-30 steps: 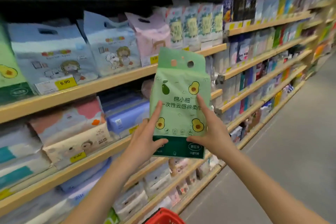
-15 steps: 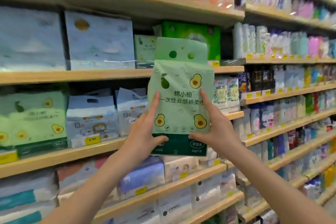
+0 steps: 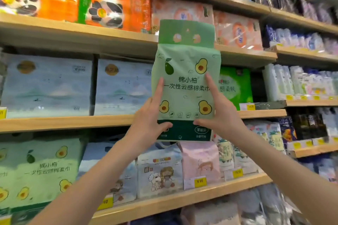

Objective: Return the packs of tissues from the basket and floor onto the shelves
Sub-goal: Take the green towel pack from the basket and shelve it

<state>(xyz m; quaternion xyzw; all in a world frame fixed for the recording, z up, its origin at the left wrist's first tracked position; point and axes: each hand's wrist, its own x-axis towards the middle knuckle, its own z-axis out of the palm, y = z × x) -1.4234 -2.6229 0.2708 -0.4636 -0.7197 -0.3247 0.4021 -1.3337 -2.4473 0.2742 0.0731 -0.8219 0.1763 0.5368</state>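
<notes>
A light green tissue pack (image 3: 185, 82) with avocado prints and a dark green base is held upright in front of the wooden shelves (image 3: 64, 123). My left hand (image 3: 148, 124) grips its lower left edge, index finger straight up the front and thumb across the dark base. My right hand (image 3: 222, 115) grips the lower right edge the same way. The pack sits at the height of the second shelf from the top, covering part of it. Matching avocado packs (image 3: 36, 171) lie on the shelf below at the left.
Large pale blue packs (image 3: 47, 84) fill the shelf behind the held pack on the left; a bright green pack (image 3: 236, 86) stands to its right. Orange panda packs (image 3: 109, 5) sit on the shelf above. Blue, white and pink packs (image 3: 199, 164) line the lower shelf.
Both hands have lifted the avocado pack higher, from the lower shelves up to the level of the second shelf, and my view has tilted upward. The basket is out of sight.
</notes>
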